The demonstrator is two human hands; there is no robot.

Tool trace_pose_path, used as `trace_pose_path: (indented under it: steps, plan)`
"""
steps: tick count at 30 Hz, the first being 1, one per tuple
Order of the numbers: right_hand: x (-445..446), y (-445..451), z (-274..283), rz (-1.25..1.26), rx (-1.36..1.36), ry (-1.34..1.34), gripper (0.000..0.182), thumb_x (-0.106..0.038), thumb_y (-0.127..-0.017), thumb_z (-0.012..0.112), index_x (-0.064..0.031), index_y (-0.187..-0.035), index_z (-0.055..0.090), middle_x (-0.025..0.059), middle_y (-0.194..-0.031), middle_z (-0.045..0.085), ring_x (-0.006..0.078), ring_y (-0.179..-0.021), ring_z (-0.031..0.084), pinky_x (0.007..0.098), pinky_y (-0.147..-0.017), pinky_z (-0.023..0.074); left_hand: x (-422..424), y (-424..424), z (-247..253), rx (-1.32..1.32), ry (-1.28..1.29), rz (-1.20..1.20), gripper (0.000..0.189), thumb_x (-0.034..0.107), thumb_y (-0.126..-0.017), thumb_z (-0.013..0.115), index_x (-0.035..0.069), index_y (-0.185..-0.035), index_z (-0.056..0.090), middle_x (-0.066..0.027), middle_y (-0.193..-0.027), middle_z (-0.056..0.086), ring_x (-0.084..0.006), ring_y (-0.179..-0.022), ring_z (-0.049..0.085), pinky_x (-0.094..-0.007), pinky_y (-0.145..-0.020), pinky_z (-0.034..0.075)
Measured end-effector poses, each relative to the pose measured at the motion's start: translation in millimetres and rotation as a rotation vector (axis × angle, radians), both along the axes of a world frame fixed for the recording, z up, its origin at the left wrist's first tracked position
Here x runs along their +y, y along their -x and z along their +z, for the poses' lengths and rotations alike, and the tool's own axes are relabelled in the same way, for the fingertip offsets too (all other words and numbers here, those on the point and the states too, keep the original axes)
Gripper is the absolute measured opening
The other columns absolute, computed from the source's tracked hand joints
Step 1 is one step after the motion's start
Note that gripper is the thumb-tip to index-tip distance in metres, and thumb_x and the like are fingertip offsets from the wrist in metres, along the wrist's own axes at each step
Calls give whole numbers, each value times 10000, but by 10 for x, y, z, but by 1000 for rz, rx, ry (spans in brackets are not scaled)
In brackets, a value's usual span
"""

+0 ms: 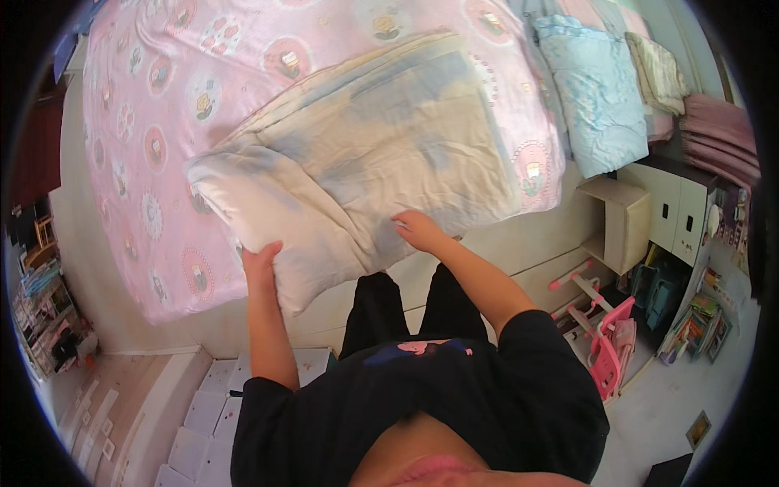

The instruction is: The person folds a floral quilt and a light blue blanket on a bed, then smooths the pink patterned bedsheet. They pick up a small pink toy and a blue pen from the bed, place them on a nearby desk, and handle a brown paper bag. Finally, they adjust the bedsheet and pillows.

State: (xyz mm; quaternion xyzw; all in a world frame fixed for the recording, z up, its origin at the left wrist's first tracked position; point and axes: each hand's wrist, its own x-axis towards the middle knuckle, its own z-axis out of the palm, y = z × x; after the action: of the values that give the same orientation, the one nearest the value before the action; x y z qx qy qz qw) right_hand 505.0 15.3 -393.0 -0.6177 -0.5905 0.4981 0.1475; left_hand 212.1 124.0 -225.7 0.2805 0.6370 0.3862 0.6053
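A cream quilt with blue-grey patches (pixel 420 140) lies folded in layers across the near part of a bed with a pink printed cover (pixel 243 55). Its left end is doubled over into a thick, puffy fold that hangs past the bed's near edge. My left hand (pixel 261 262) grips this fold at its left side, thumb on top and the other fingers mostly hidden. On the quilt's near edge, right of the fold, rests my right hand (pixel 420 230) with its fingers pointing left. Whether it pinches the cloth there cannot be told.
A folded light-blue quilt (pixel 593 91) lies beyond the bed's right side, near a stack of folded mauve cloths (pixel 718 134). To the right stand a white cabinet (pixel 666 207) and a pink-and-white child's chair (pixel 608 341). White storage boxes (pixel 201 411) sit behind me at left.
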Motion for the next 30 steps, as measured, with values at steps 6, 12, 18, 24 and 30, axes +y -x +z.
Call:
trace_pose_path:
  steps: [6, 12, 18, 24, 30]
  plan:
    - [-997, -1379, 277, -300, -73, 141, 283, -206, -829, 559, -29, -1042, 617, 153, -974, 634, 280, -875, 607, 351, -785, 477, 7, -2260, 287, 501, -382, -556, 794, 95, -677, 591, -50, -1355, 205, -218, -938, 598, -300, -820, 608, -380, -763, 475]
    - [-1605, -2274, 336, -463, -74, 187, 247, -185, -833, 531, -32, -1007, 615, 197, -947, 626, 348, -863, 598, 394, -772, 477, -582, -4256, 66, 570, -172, -1113, 971, 228, -714, 616, 26, -1416, -24, -242, -912, 610, -369, -786, 604, -432, -700, 470]
    - [-1590, -3243, 28, -592, -275, 125, 243, -188, -842, 515, -26, -991, 615, 203, -936, 627, 348, -878, 600, 393, -762, 475, -1200, -4373, -599, 265, -66, -1099, 886, 278, -764, 645, 85, -1426, 90, -191, -1108, 575, -354, -956, 574, -398, -840, 451]
    - [-809, -3640, -226, -733, 250, 212, 465, -270, -860, 582, -13, -1235, 482, 139, -1136, 580, 219, -1044, 551, 329, -886, 427, -1061, -3047, -1313, 822, -411, -631, 567, 192, -774, 644, 12, -1265, 424, -175, -1240, 474, -308, -1135, 455, -394, -983, 338]
    - [-13, -3127, -338, -506, 439, 388, 789, -315, -718, 737, -15, -1332, 341, 153, -1207, 527, 243, -1079, 524, 343, -920, 415, -794, -1960, -1876, 286, 340, -59, 754, 318, -779, 696, -4, -1331, 297, -135, -1308, 405, -266, -1198, 392, -379, -988, 333]
